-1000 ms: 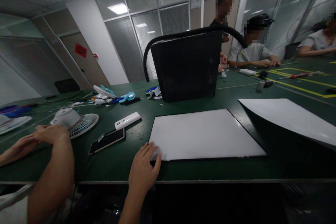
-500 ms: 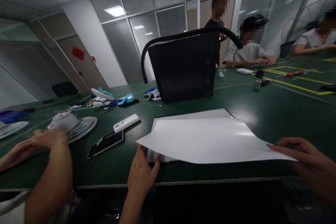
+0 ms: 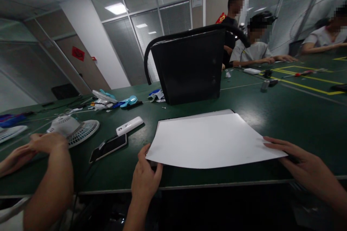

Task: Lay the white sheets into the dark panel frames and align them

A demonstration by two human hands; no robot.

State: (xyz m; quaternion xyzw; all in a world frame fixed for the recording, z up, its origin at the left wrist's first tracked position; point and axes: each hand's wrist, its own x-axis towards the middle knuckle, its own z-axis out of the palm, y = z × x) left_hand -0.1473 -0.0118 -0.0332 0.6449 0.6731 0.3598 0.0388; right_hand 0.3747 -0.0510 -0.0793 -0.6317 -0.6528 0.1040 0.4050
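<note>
A large white sheet (image 3: 200, 140) lies over a flat panel with a dark edge (image 3: 230, 111), which peeks out along the back. My left hand (image 3: 145, 175) closes round the sheet's front left corner, fingers on the side and thumb at the front edge. Whether it also grips the panel below is hidden. At the front right corner, my right hand (image 3: 298, 157) pinches the sheet, with fingers on top and the thumb underneath. The sheet's front edge bows slightly, and its right corner is raised off the green table (image 3: 189, 178).
A black bin-like box (image 3: 189, 68) stands behind the panel. To the left lie a phone (image 3: 108, 148), a white device (image 3: 130, 126) and a white fan grille (image 3: 84, 133). A co-worker's arms (image 3: 51, 162) reach in at left. Other people (image 3: 252, 50) are across the table.
My right hand has moved left and inward with its corner of the sheet. The sheet has shifted back and flattened over the panel, covering more of it. My left hand has barely moved.
</note>
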